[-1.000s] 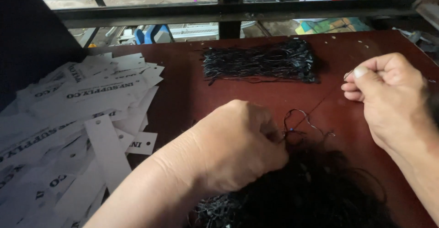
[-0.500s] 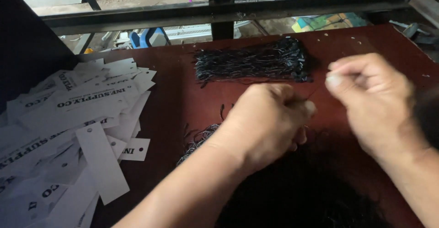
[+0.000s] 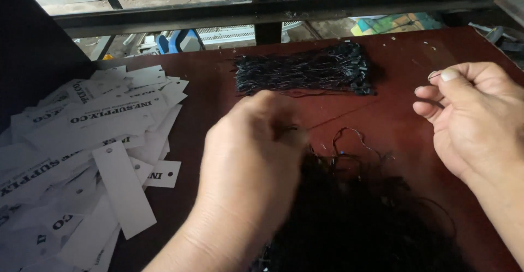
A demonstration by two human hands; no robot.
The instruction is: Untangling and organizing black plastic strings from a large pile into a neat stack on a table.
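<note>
White tags point(image 3: 109, 157) lie heaped at the left. The left hand point(image 3: 254, 157), blurred, pinches a thin black string point(image 3: 349, 114) at the near tangle point(image 3: 360, 217); the right hand point(image 3: 475, 119) pinches its other end, drawn taut. A tidy bundle point(image 3: 305, 73) lies far. One string seems to be getting pulled free; next calls for clearing the snags.

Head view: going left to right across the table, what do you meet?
Pile of white paper tags → left hand, blurred, at the loose tangle of black strings → neat bundle of black strings, farther back → right hand, pinching a thin black string.
</note>
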